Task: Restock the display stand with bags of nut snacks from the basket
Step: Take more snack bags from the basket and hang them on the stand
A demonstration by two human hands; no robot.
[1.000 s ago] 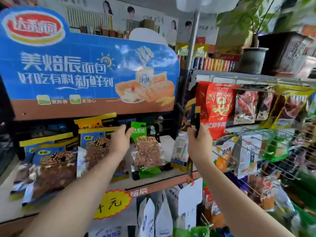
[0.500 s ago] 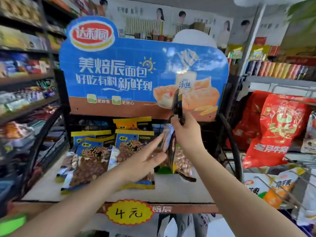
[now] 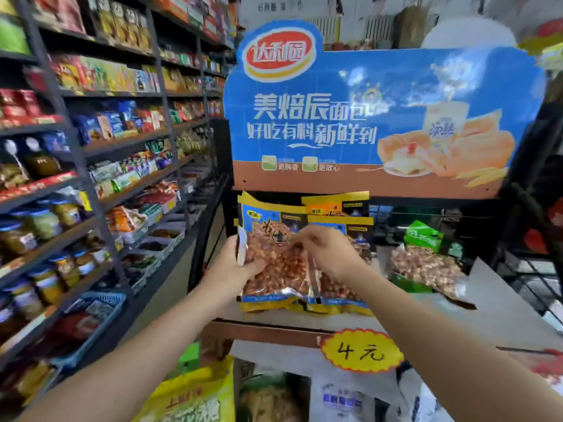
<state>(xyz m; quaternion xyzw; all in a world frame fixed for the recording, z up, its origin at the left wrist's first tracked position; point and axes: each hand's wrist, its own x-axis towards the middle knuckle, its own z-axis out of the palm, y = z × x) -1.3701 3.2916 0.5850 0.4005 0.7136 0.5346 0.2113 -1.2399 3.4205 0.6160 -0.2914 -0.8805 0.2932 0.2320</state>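
I'm gripping the blue-and-yellow nut bag [image 3: 274, 263] with my left hand [image 3: 234, 266] at its edge; my right hand [image 3: 327, 254] is pinching its front (green bag [image 3: 426, 263] lying nearby).

There is one camera, worn on the person's head. It looks forward and a little down, close to the display stand [image 3: 380, 117] and its shelf [image 3: 274, 332].

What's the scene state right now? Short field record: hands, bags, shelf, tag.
left hand: grips left edge of front blue-and-yellow nut bag
right hand: on the blue-and-yellow bags, fingers pinched; what it pinches unclear
green-topped clear nut bag: leaning at shelf's right, untouched
white shelf of display stand: bare to the right
yellow price tag: on shelf front edge
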